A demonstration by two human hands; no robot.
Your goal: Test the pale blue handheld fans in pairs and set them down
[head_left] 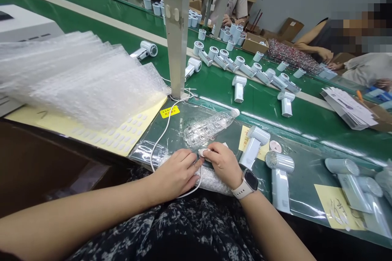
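Both my hands rest at the near edge of the workbench on a bubble-wrap bag (pixel 211 181). My left hand (pixel 176 173) and my right hand (pixel 223 163) pinch a small white sticker-like piece (pixel 202 153) between their fingertips. A white smartwatch (pixel 247 182) sits on my right wrist. A white cable (pixel 159 140) loops from the post past my left hand. A clear plastic bottle (pixel 210 127) lies just beyond my fingers. Two pale blue handheld fans (pixel 253 146) (pixel 279 175) lie to the right of my right hand.
A stack of bubble-wrap bags (pixel 79 77) lies fanned on a yellow sticker sheet (pixel 122 138) at left. A white post (pixel 177 32) rises from the bench. The green conveyor belt (pixel 260 102) carries several fans. Other people work across the belt. Leaflets (pixel 349 108) sit at right.
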